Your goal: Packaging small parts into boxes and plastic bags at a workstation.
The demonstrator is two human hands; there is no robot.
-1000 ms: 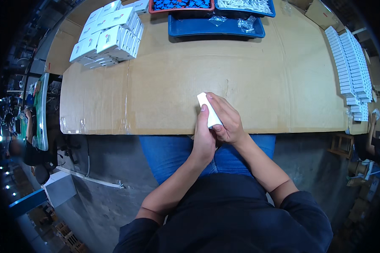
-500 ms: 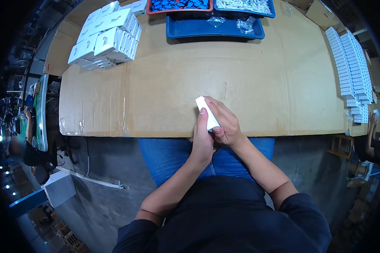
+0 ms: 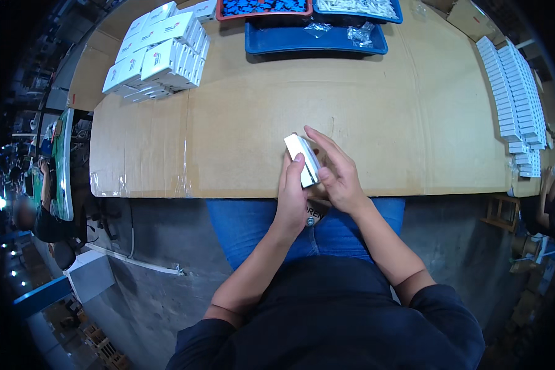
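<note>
A small white box (image 3: 297,151) is tilted in my left hand (image 3: 291,198), just above the near edge of the cardboard-covered table. My left thumb presses on its upper face, and the other fingers go out of sight behind it. A dark slit runs along the box's side, with a paler strip to the right of it. My right hand (image 3: 345,180) is at the box's right side, fingers stretched out and apart from it. The right thumb lies close to the box's lower corner; whether it touches cannot be made out.
White boxes (image 3: 160,61) are stacked at the far left, and tall rows of them (image 3: 513,98) line the right edge. At the back are a blue tray (image 3: 290,42) with clear plastic bags, a red tray (image 3: 262,15) of blue pieces and another blue tray (image 3: 359,18) of white pieces.
My right hand has loosened from around the box, its fingers lifting away to the right. A dark slit now shows along the box's side. My left hand keeps its grip.
</note>
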